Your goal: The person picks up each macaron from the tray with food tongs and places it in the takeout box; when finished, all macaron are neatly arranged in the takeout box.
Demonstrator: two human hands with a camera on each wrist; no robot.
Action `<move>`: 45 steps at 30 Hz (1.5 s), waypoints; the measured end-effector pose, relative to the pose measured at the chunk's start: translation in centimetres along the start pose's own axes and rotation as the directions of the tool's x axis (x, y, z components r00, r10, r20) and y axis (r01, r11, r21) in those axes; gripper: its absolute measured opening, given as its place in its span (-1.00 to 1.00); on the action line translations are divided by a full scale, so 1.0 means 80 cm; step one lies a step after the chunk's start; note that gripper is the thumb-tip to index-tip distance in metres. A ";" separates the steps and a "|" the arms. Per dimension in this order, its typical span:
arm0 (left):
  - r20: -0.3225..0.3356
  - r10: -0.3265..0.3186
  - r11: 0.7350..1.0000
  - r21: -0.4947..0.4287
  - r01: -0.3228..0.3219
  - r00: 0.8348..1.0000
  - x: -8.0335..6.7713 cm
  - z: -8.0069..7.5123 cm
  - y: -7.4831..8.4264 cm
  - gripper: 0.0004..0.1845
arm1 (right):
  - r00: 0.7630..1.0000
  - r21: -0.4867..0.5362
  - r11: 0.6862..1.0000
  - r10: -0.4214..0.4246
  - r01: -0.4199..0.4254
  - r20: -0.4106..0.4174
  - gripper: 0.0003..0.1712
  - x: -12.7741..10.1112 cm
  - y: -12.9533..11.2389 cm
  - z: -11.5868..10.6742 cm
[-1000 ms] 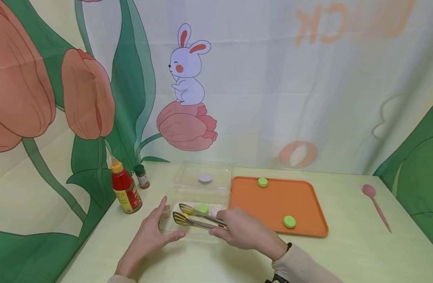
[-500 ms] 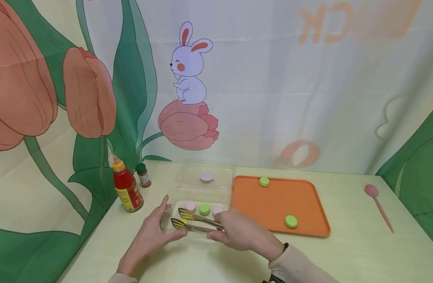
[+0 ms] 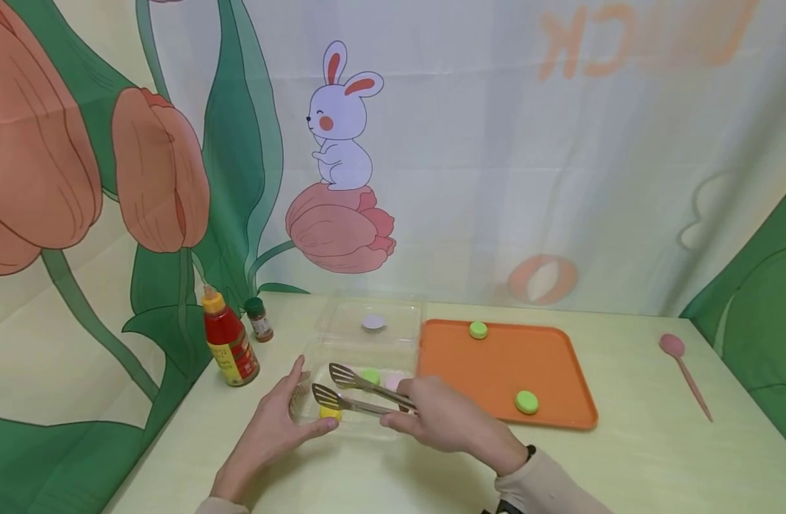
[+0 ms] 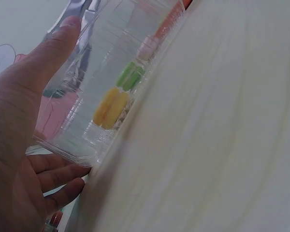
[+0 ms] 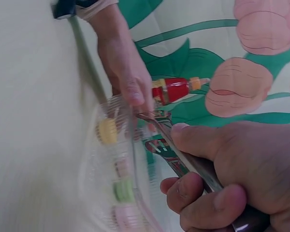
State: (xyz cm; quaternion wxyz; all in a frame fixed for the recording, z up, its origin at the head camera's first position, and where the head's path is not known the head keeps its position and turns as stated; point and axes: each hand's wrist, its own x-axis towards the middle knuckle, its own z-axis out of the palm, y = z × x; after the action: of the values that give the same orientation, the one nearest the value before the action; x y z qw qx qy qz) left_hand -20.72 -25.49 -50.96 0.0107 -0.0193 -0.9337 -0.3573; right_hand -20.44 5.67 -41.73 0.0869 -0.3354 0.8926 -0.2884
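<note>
From the head camera we are looking forward and down over the table point(image 3: 624, 464) toward the printed backdrop point(image 3: 495, 143), far enough back to take in the orange tray point(image 3: 495, 364), the clear box point(image 3: 360, 357) and both hands. The left wrist camera is sitting very close to the left hand point(image 4: 19, 145), looking along the tabletop through the clear wall of the box. The right wrist camera is looking past the right hand point(image 5: 232, 169) and the tongs point(image 5: 183, 154), rolled sideways, probably a quarter turn. All three are sharing the box and its yellow piece point(image 3: 331, 412).
</note>
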 end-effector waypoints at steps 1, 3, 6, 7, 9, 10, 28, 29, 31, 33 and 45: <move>-0.001 0.001 1.000 0.000 -0.001 1.000 0.000 0.000 0.000 0.42 | 1.000 0.011 1.000 0.009 -0.008 -0.005 -0.65 -0.002 0.001 -0.003; -0.001 0.001 1.000 0.000 -0.001 1.000 0.000 0.000 0.001 0.41 | 1.000 0.020 1.000 0.020 -0.019 -0.023 -0.64 -0.005 0.002 -0.009; -0.002 0.004 1.000 -0.003 -0.004 1.000 -0.001 0.000 0.002 0.41 | 0.998 0.040 0.998 0.041 -0.039 -0.054 -0.61 -0.013 0.004 -0.020; -0.002 0.005 1.000 -0.004 -0.005 1.000 -0.001 0.000 0.002 0.41 | 0.997 0.053 0.998 0.043 -0.040 -0.065 -0.61 -0.015 0.005 -0.025; -0.001 0.003 1.000 -0.005 -0.003 1.000 -0.001 0.000 0.002 0.41 | 0.994 0.090 0.995 0.056 -0.048 -0.090 -0.60 -0.021 0.007 -0.033; 0.000 0.002 1.000 -0.006 -0.002 1.000 -0.001 0.000 0.002 0.41 | 0.992 0.108 0.992 0.069 -0.058 -0.103 -0.59 -0.024 0.008 -0.038; -0.005 0.011 1.000 -0.001 -0.011 1.000 -0.003 0.001 0.000 0.39 | 0.827 0.239 0.936 0.341 -0.257 -0.446 -0.32 -0.073 0.061 -0.108; -0.005 0.009 1.000 -0.002 -0.009 1.000 -0.003 0.001 0.001 0.39 | 0.812 0.244 0.933 0.353 -0.266 -0.464 -0.30 -0.074 0.064 -0.111; -0.004 0.007 1.000 -0.006 -0.007 1.000 -0.002 0.002 0.001 0.39 | 0.787 0.246 0.930 0.364 -0.275 -0.497 -0.28 -0.077 0.069 -0.115; -0.004 0.007 1.000 -0.009 -0.007 1.000 -0.003 0.002 0.001 0.39 | 0.773 0.247 0.926 0.375 -0.286 -0.511 -0.26 -0.080 0.075 -0.118; 0.001 0.008 1.000 0.004 -0.008 1.000 -0.003 0.001 0.004 0.40 | 0.720 0.225 0.886 0.461 -0.405 -0.520 -0.10 -0.077 0.139 -0.111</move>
State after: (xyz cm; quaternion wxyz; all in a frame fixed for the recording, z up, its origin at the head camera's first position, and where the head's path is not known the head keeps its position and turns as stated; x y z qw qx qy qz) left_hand -20.46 -25.22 -50.81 0.0118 -0.0234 -0.9343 -0.3555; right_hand -24.93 20.50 -41.09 -0.0974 -0.0135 0.9166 -0.3874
